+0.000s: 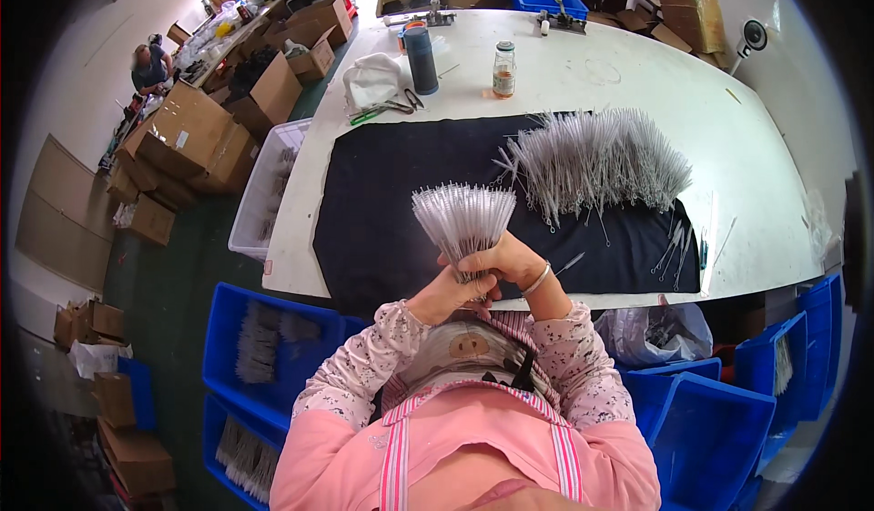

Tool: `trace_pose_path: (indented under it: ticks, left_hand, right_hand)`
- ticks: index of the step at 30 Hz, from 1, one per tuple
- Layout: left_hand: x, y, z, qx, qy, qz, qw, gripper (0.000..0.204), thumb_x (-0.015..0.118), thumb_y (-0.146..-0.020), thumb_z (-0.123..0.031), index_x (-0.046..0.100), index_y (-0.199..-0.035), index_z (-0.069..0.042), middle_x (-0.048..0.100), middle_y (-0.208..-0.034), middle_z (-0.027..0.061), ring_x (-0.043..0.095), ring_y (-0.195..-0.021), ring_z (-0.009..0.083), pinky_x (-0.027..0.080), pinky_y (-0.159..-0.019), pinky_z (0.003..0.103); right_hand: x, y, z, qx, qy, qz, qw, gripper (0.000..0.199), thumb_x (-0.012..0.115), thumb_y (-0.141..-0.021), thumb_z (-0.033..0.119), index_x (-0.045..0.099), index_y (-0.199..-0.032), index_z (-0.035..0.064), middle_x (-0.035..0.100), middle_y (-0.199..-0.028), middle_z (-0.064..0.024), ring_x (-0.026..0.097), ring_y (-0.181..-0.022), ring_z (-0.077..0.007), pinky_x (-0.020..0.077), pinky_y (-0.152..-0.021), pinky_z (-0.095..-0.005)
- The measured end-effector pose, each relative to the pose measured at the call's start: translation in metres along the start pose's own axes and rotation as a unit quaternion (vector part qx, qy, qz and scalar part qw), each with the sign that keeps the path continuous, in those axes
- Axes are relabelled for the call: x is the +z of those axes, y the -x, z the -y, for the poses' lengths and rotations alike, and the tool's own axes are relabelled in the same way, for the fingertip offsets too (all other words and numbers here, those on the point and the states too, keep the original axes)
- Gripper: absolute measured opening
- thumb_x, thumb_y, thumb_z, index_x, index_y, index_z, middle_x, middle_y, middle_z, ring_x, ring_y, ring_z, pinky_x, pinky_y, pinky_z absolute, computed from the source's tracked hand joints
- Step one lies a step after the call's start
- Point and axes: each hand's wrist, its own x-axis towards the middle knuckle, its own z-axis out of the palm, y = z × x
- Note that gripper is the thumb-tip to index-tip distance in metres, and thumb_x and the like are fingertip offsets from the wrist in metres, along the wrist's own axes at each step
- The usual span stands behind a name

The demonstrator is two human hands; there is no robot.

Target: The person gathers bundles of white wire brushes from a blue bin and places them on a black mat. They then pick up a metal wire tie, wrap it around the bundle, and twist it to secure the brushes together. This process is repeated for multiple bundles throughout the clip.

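Observation:
Both hands are closed around the lower wire ends of an upright bundle of thin white-bristled wire brushes [462,215], whose bristle tips fan out at the top. My left hand [443,294] wraps the bundle from the left and below. Just above it, my right hand [512,258] grips from the right, a bracelet on its wrist. A black cloth [391,179] lies on the table beyond my hands. On its right half rests a large pile of the same brushes [601,161]. A few loose brushes [674,245] lie near the cloth's right edge.
On the white table [583,47] stand a dark flask [421,60] and a glass bottle [503,72]; scissors [413,100] lie nearby. Blue bins [264,343] with brushes sit low at left, and more blue bins [710,429] at right. Cardboard boxes [196,138] crowd the left.

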Motion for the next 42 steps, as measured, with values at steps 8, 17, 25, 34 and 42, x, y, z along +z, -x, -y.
trace_pose_path:
  ticks: [8,17,25,34,42]
  left_hand:
    - [0.007,0.007,0.009,0.006,0.106,0.068,0.992,0.037,0.062,-0.088,-0.037,0.055,-0.111,-0.009,0.060,-0.091,0.0060,0.061,-0.084,0.0193,0.056,-0.074,0.036]
    - [0.007,0.013,0.010,-0.002,0.100,0.050,0.994,0.034,0.061,-0.090,-0.034,0.053,-0.111,-0.009,0.059,-0.085,0.0053,0.059,-0.083,0.0178,0.055,-0.063,0.034]
    - [0.004,0.012,0.015,0.054,0.050,-0.063,0.995,0.022,0.064,-0.086,-0.011,0.054,-0.105,-0.005,0.058,-0.080,0.0057,0.058,-0.068,0.0136,0.049,-0.048,0.026]
    - [0.012,0.009,0.009,0.089,0.086,-0.146,0.982,0.021,0.059,-0.085,-0.004,0.056,-0.105,-0.004,0.060,-0.086,0.0056,0.056,-0.064,0.0119,0.046,-0.050,0.023]
    - [-0.002,0.006,0.026,0.127,0.137,-0.149,0.971,0.019,0.062,-0.088,-0.010,0.054,-0.105,-0.007,0.060,-0.087,0.0048,0.059,-0.076,0.0142,0.047,-0.056,0.026]
  right_hand:
    - [0.005,0.002,0.003,0.010,-0.006,0.034,0.999,0.050,0.070,-0.066,0.009,0.058,-0.112,-0.0037,0.067,-0.098,-0.0168,0.064,-0.088,-0.0231,0.0526,-0.080,-0.0340]
    - [0.001,0.007,0.000,0.046,0.007,0.091,0.995,0.043,0.067,-0.070,0.007,0.059,-0.111,-0.0032,0.067,-0.100,-0.0144,0.064,-0.091,-0.0229,0.0515,-0.083,-0.0341]
    - [0.001,0.002,-0.022,-0.074,-0.100,-0.014,0.992,0.045,0.072,-0.078,0.016,0.056,-0.117,-0.0008,0.065,-0.102,-0.0085,0.062,-0.089,-0.0185,0.0509,-0.081,-0.0337]
    - [0.002,0.004,-0.035,-0.125,-0.051,-0.190,0.972,0.027,0.056,-0.092,0.019,0.059,-0.110,-0.0014,0.062,-0.099,-0.0026,0.055,-0.089,-0.0087,0.0444,-0.078,-0.0239]
    - [0.005,-0.003,-0.027,-0.144,0.018,-0.163,0.976,0.017,0.064,-0.087,0.009,0.063,-0.101,-0.0015,0.066,-0.090,-0.0020,0.058,-0.081,-0.0065,0.0470,-0.073,-0.0225]
